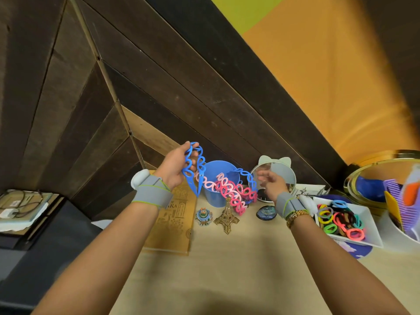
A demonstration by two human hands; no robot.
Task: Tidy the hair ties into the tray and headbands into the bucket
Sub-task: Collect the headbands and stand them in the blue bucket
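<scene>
My left hand (176, 165) grips a blue looped headband (190, 169), raised just left of the blue bucket (212, 197). Pink and light pink headbands (231, 193) hang out of the bucket over its front rim, and another blue headband (248, 180) arches over its right side. My right hand (271, 184) hovers to the right of the bucket with fingers loosely apart, holding nothing that I can see. At the right, a white square tray (372, 233) holds several coloured hair ties (341, 220).
A cat-eared round mirror (279, 171) stands behind my right hand. A small Eiffel Tower model (227, 215), a tiny figurine (203, 215), a dark round compact (266, 212) and a brown book (172, 221) sit on the tan table. A white bowl with combs (395, 205) is far right.
</scene>
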